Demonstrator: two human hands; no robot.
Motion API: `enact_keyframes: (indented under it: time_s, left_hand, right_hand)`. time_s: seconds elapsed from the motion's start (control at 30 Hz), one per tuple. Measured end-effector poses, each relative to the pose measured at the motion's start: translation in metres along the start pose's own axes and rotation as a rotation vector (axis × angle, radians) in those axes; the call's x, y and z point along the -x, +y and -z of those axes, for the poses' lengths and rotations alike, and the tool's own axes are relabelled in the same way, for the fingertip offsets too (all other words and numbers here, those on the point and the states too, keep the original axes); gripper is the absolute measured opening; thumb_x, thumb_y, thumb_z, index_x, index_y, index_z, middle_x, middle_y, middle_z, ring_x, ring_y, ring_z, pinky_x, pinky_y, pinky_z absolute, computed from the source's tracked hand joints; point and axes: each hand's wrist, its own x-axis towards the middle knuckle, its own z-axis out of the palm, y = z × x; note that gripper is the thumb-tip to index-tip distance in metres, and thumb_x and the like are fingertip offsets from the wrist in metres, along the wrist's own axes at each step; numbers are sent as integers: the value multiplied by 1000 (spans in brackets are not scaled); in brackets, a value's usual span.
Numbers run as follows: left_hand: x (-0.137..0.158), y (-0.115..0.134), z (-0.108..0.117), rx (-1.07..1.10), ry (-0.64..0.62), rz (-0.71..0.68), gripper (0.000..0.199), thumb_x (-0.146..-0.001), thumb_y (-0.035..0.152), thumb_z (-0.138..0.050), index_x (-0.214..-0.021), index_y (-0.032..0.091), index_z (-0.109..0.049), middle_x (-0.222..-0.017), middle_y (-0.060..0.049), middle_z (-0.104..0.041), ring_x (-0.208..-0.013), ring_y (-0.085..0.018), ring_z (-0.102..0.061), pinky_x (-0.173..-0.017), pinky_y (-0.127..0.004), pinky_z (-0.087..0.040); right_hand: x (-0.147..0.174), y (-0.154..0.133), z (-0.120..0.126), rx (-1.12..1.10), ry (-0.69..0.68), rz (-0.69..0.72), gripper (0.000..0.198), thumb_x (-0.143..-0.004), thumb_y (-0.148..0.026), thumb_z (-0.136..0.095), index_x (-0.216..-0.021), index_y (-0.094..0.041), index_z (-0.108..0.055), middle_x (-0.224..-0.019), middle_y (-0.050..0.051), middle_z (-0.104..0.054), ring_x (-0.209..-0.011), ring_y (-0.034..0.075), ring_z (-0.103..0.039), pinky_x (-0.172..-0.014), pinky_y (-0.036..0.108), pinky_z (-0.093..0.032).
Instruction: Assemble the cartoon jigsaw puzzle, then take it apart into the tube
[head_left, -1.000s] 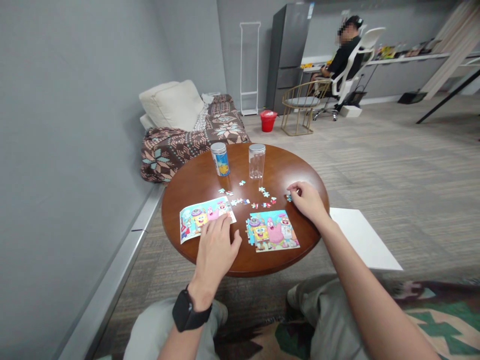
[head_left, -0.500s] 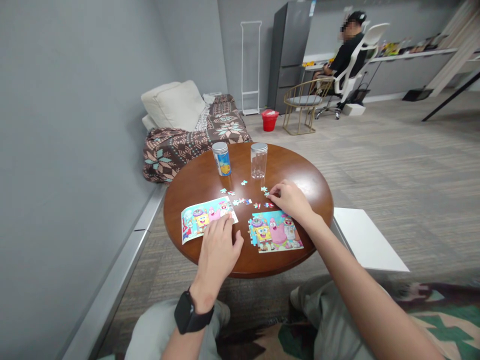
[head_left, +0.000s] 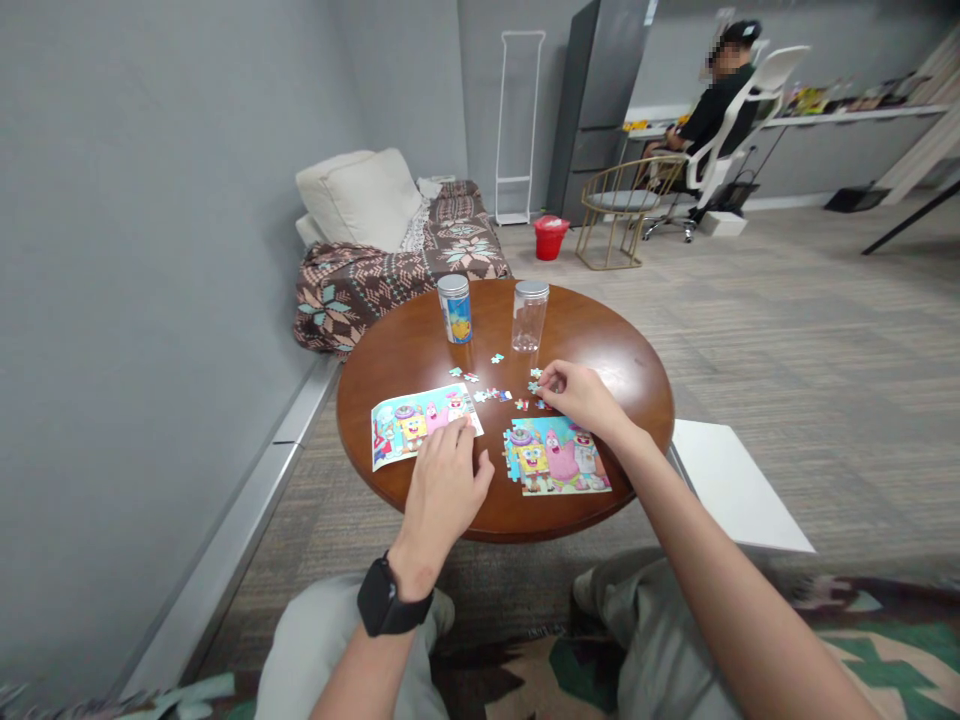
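Note:
My left hand (head_left: 448, 478) lies flat, fingers stretched out, its fingertips on the lower right part of a printed cartoon picture sheet (head_left: 397, 450). A black watch is on that wrist. Over the loose pieces, my right hand (head_left: 576, 394) has its thumb and fingers pinched at a small light-blue jigsaw puzzle piece (head_left: 533, 387). Below this hand lies the partly joined jigsaw puzzle (head_left: 559, 460), with knobbed edges on its left side. Several loose puzzle pieces (head_left: 493, 395) are scattered across the middle of the table.
On the round brown table (head_left: 390, 345) stand a blue-labelled jar (head_left: 455, 312) and a clear jar (head_left: 529, 318), both with silver lids. A white box-like surface (head_left: 735, 480) is at the right. Beyond are a couch (head_left: 465, 235), a red bin (head_left: 550, 240) and a seated person (head_left: 720, 110).
The whole view has shifted slightly, so the table appears a little further right and higher. Both hands keep nearly the same places, the right still pinched at the loose pieces.

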Motion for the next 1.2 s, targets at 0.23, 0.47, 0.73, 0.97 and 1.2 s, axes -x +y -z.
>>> enact_keyframes:
  time_s: [0.23, 0.47, 0.73, 0.97, 1.2]
  left_hand:
    - [0, 0, 1, -8, -28, 1, 23, -90, 21, -51, -111, 15, -57, -118, -14, -64, -108, -29, -59, -94, -45, -49]
    - [-1, 3, 5, 4, -69, 22, 27, -90, 20, -49, -115, 13, -57, -119, -15, -63, -113, -29, -57, -97, -46, -48]
    - [-1, 1, 7, 15, -75, -53, 27, -92, 21, -53, -118, 20, -60, -126, -11, -59, -115, -26, -56, -100, -44, -47]
    - [0, -8, 6, 51, -99, -186, 24, -94, 18, -53, -114, 23, -67, -128, -10, -58, -122, -25, -55, -103, -45, -46]
    - [-2, -8, 6, 112, -107, -266, 22, -96, 19, -52, -112, 22, -67, -118, -7, -66, -113, -22, -59, -100, -43, -47]
  right_hand:
    - [13, -35, -7, -149, -317, 235, 14, -83, -23, -60, -89, -19, -71, -84, 2, -70, -73, 14, -58, -71, 28, -46]
    - [17, -34, -18, -129, -367, 219, 14, -82, -21, -61, -86, -20, -74, -85, 2, -73, -78, 16, -61, -76, 30, -46]
    - [18, -28, -23, -105, -347, 291, 10, -81, -18, -60, -80, -19, -70, -83, 3, -70, -80, 17, -59, -77, 30, -45]
    - [18, -25, -25, -124, -329, 207, 19, -80, -12, -52, -88, -19, -68, -88, 3, -70, -81, 17, -60, -76, 29, -45]
    - [18, -24, -25, -158, -334, 192, 21, -81, -10, -49, -86, -19, -67, -89, 3, -70, -85, 18, -62, -80, 30, -45]
